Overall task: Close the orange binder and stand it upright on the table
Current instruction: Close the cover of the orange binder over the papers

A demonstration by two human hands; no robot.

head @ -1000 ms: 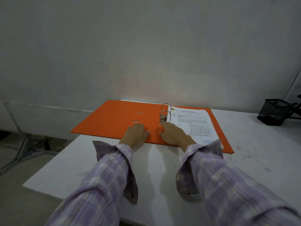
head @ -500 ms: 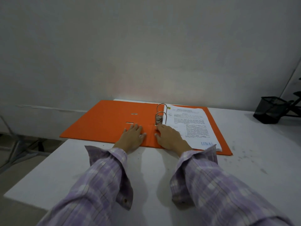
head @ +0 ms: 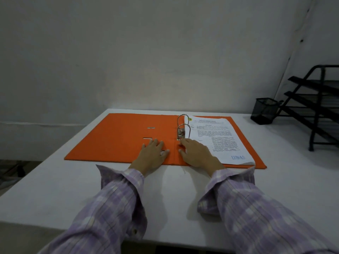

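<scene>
The orange binder (head: 119, 138) lies flat and open on the white table (head: 165, 191), near the far edge. Its metal rings (head: 183, 125) stand closed in the middle, with printed sheets (head: 218, 138) filed on the right half. My left hand (head: 152, 154) rests flat, fingers spread, on the left cover by the spine. My right hand (head: 196, 153) lies flat on the right half, fingertips touching the lever at the base of the rings. Neither hand holds anything.
A black mesh pen cup (head: 264, 110) stands at the back right of the table. Beside it is a black tiered wire tray rack (head: 315, 101). A grey wall runs right behind the table. The table's left edge drops to the floor.
The view has shifted, so the binder sits more centred and the tray rack has come into view. Both hands stay flat on the binder in nearly the same spots.
</scene>
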